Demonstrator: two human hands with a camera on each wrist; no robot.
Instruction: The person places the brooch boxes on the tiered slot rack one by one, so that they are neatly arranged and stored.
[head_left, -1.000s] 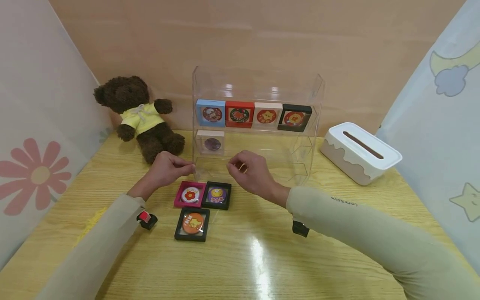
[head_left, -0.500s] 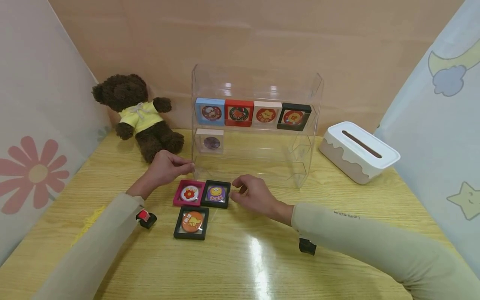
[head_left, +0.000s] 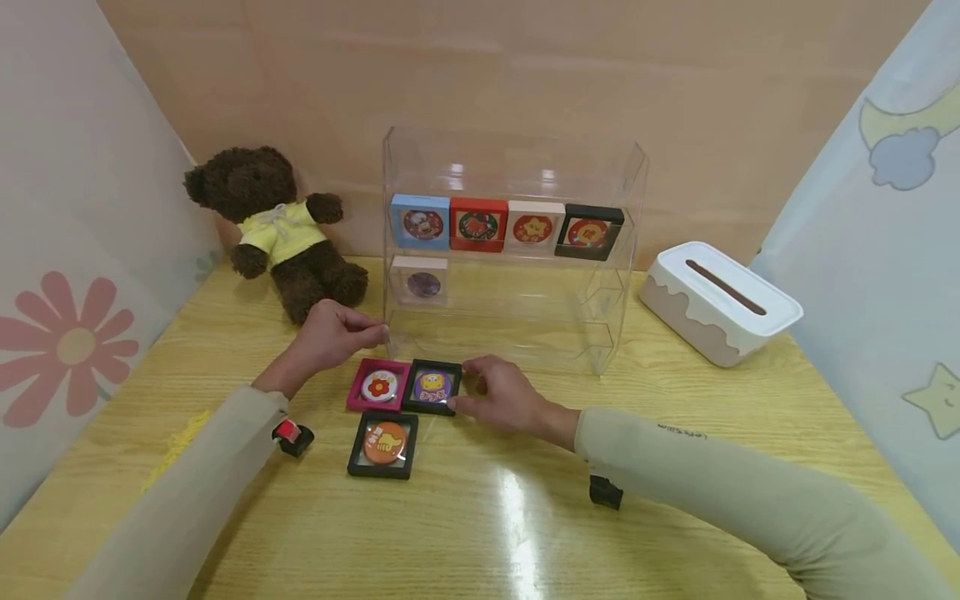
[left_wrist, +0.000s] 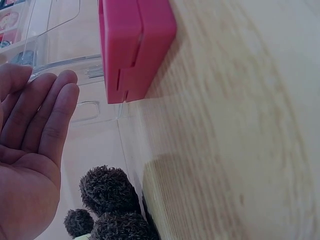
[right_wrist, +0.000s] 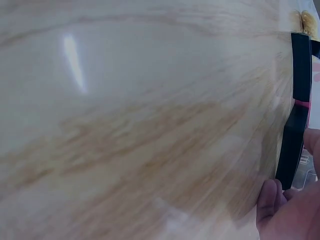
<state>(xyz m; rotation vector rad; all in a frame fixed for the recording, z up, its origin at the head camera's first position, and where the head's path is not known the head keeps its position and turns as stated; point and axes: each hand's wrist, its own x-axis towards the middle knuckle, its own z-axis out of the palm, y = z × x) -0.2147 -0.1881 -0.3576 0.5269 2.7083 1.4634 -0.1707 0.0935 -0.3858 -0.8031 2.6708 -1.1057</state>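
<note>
3 badge frames (head_left: 383,446) on table (head_left: 450,533) before rack (head_left: 517,287), teddy bear (head_left: 281,237) left, tissue box (head_left: 716,304) right

Surface (head_left: 457,533): wood grain, glossy, glare-streaked. Stand (head_left: 517,323): clear shiny plastic. Pink frame (left_wrist: 135,50): smooth plastic, satin sheen. Black frame (head_left: 427,408) right of it: matt plastic rim, clear glossy window. Teddy bear (head_left: 306,268), far left: rough plush; yellow top (head_left: 282,237), cloth. Tissue box (head_left: 712,312), far right: smooth plastic. Sleeves (head_left: 675,450): matt cloth.
</note>
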